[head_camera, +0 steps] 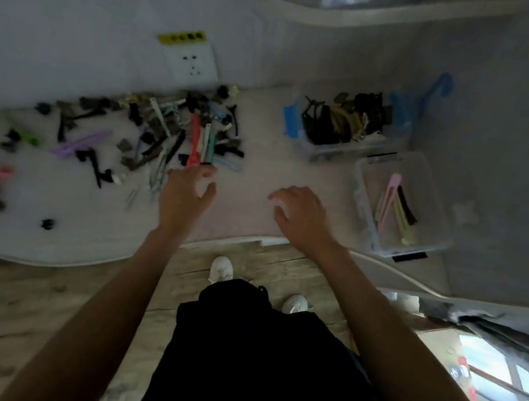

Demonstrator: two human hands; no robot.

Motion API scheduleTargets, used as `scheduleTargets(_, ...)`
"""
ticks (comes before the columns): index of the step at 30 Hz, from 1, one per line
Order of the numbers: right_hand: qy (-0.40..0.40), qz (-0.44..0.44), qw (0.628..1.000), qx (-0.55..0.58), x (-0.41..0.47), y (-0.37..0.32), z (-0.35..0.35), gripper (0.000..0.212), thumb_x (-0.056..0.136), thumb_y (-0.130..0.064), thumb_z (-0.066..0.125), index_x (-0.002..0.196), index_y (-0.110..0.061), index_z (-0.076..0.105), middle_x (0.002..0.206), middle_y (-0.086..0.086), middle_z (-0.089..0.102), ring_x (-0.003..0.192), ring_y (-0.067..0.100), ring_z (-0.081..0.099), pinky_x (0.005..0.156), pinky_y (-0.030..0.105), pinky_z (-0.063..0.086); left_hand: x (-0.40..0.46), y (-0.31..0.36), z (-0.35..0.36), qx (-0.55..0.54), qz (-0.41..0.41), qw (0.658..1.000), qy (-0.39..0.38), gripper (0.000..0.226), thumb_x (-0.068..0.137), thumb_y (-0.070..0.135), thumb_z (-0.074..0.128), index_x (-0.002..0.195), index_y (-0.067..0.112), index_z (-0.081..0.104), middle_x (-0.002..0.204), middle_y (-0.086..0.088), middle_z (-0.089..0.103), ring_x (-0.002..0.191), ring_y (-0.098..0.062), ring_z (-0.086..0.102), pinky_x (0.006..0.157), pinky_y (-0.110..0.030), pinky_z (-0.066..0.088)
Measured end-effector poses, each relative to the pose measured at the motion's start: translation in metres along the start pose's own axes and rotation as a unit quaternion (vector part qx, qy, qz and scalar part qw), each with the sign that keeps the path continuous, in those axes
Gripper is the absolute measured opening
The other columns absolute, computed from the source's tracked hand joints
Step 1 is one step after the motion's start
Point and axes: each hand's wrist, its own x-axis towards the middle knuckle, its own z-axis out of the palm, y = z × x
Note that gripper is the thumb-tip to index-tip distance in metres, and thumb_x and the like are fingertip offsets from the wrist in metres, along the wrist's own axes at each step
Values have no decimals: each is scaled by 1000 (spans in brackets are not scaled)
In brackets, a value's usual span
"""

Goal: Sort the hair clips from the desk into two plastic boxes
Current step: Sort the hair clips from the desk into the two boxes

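Head view: both hands hover over the tabletop (255, 164), fingers loosely spread, each grip released. The left hand (186, 193) is at the near edge of the clips (162, 135) piled left. Far box (340, 125) holds dark clips; near box (401, 204) holds a few long ones

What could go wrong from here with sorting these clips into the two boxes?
1. The near box sits close to the desk edge; a knock from the right hand might shove it off.
2. Stray clips such as the small black one lie near the front edge and could get swept to the floor.
3. The pile is tangled, so the left hand may drag out several clips at once.
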Motion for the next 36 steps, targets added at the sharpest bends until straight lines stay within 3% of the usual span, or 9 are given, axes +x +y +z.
scheduleTargets(6, -34, -45, 997, -51, 80, -53, 42, 41, 89, -3, 45, 129, -12, 49, 133, 11, 51, 119, 28, 47, 101, 37, 33, 21, -77, -27, 44, -170, 984, -12, 49, 83, 26, 61, 128, 13, 49, 127, -16, 51, 115, -35, 49, 89, -43, 47)
scheduleTargets(10, -51, -18, 992, -116, 106, -61, 60, 42, 89, 0, 44, 130, -10, 47, 134, 14, 48, 121, 30, 44, 96, 38, 33, 38, -86, -25, 49, -117, 991, -47, 47, 84, 13, 63, 126, 2, 48, 123, -26, 49, 114, -39, 48, 93, -45, 43)
scheduleTargets(14, 3, 37, 993, -114, 106, -62, 70, 21, 91, -3, 43, 105, -7, 57, 112, 14, 58, 102, 30, 53, 75, 33, 36, 47, -100, -26, 35, -105, 992, -55, 42, 84, 4, 60, 124, 6, 50, 125, -20, 50, 117, -36, 46, 98, -42, 41)
scheduleTargets(19, 43, 133, 989, -48, 97, -60, 51, 31, 86, -4, 49, 116, -10, 55, 117, 17, 53, 101, 33, 56, 84, 36, 43, 45, -103, -28, 27, -75, 995, -53, 44, 82, -3, 55, 125, 5, 49, 130, -20, 42, 114, -37, 48, 90, -40, 43)
scheduleTargets(22, 64, 116, 991, -22, 116, -82, 45, 25, 90, -9, 45, 113, -8, 55, 117, 16, 53, 98, 32, 56, 81, 36, 42, 44, -105, -29, 32, -81, 994, -59, 42, 85, 0, 53, 126, 7, 48, 129, -18, 46, 113, -35, 49, 89, -39, 43)
scheduleTargets(26, 15, 135, 986, -99, 154, -114, 61, 23, 94, -9, 38, 115, -3, 47, 110, 18, 61, 96, 33, 59, 70, 33, 37, 44, -107, -32, 18, -92, 993, -68, 40, 87, 4, 53, 126, 10, 47, 121, -16, 53, 109, -32, 53, 90, -38, 44)
scheduleTargets(28, 19, 152, 978, -139, 168, -121, 71, 26, 94, -10, 39, 119, -3, 46, 111, 19, 62, 97, 33, 60, 72, 33, 39, 45, -107, -33, 2, -96, 993, -70, 38, 87, 6, 55, 124, 10, 49, 117, -16, 57, 106, -32, 56, 90, -40, 45)
scheduleTargets(32, 14, 177, 968, -176, 184, -129, 81, 54, 91, -40, 52, 127, -1, 40, 124, 22, 54, 110, 35, 54, 83, 39, 45, 54, -110, -36, 7, -119, 990, -73, 34, 87, 11, 58, 121, 10, 55, 112, -15, 64, 103, -31, 60, 91, -42, 49)
scheduleTargets(36, 21, 183, 969, -162, 185, -130, 83, 55, 88, -35, 59, 127, -2, 37, 129, 22, 49, 116, 34, 51, 87, 39, 44, 64, -108, -38, 66, -104, 988, -92, 32, 91, 14, 54, 123, 11, 53, 114, -14, 63, 104, -31, 59, 88, -40, 47)
